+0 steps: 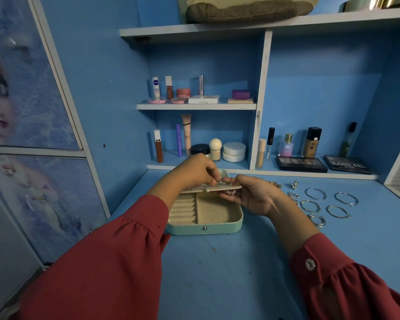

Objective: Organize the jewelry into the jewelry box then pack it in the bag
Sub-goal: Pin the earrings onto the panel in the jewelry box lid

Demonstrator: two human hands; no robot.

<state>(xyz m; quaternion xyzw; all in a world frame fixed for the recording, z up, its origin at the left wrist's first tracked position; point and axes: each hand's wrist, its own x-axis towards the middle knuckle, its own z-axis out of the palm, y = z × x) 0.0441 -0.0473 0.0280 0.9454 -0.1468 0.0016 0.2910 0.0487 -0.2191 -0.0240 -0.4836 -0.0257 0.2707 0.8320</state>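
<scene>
Jewelry box: the mint-green jewelry box (204,228) sits open on the blue desk (252,262), pretty much dead center, snap button facing the person. Cream lining inside, ring rolls on the left half, a plain open compartment on the right.

Earring panel: a cream earring panel (214,188) is held up flat just above the back of the box, a few small hooks poking up through it.

Left hand: the left hand (198,169) comes in over the panel from above, fingers curled down and pinching at a hook on its top edge.

Right hand: the right hand (249,192) grips the panel's right end, thumb on top and fingers curled under it. A small butterfly earring (231,192) hangs just below the panel against those fingers.

Loose jewelry: right of the box, a bunch of silver hoop earrings (328,202) lie spread on the desk, with some smaller gold and silver pieces (293,184) nearer the right hand.

Sleeves: both arms are in red sleeves (116,255).

Shelves: makeup bottles and tubes (286,144) and palettes (301,163) line the blue shelves behind.

Bag: can't tell which thing is the bag, though something tan and fabric (247,8) sits on the top shelf.
</scene>
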